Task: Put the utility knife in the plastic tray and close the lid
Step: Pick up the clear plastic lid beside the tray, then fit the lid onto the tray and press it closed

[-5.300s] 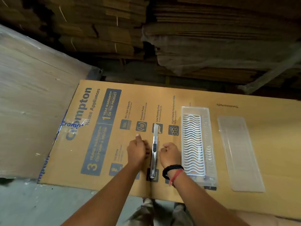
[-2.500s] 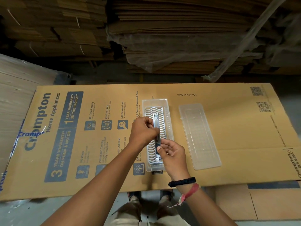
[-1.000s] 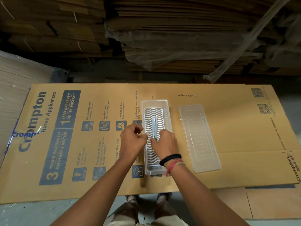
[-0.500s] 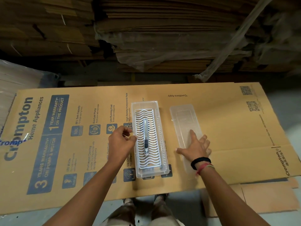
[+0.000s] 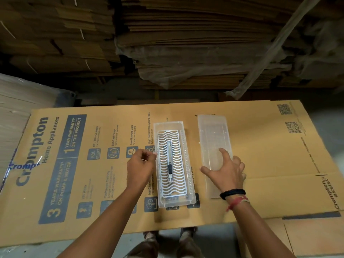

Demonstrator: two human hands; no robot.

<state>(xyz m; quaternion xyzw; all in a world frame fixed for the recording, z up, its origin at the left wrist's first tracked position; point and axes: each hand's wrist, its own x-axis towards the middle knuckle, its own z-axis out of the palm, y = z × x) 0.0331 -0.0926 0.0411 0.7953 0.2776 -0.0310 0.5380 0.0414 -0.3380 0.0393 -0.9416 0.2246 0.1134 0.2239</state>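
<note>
The right hand (image 5: 228,171) lies with fingers spread wide on the clear rectangular plastic lid (image 5: 214,146); it may slip. The left hand (image 5: 138,168), fingers loosely curled and empty, touches the clear plastic tray (image 5: 189,200) holding the slim metal utility knife (image 5: 169,161).

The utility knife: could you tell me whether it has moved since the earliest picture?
Yes. The utility knife went rightward off the printed cardboard sheet into the plastic tray, and now lies lengthwise on its wavy rack.

Warehouse: stacked flattened cartons (image 5: 195,43)
</note>
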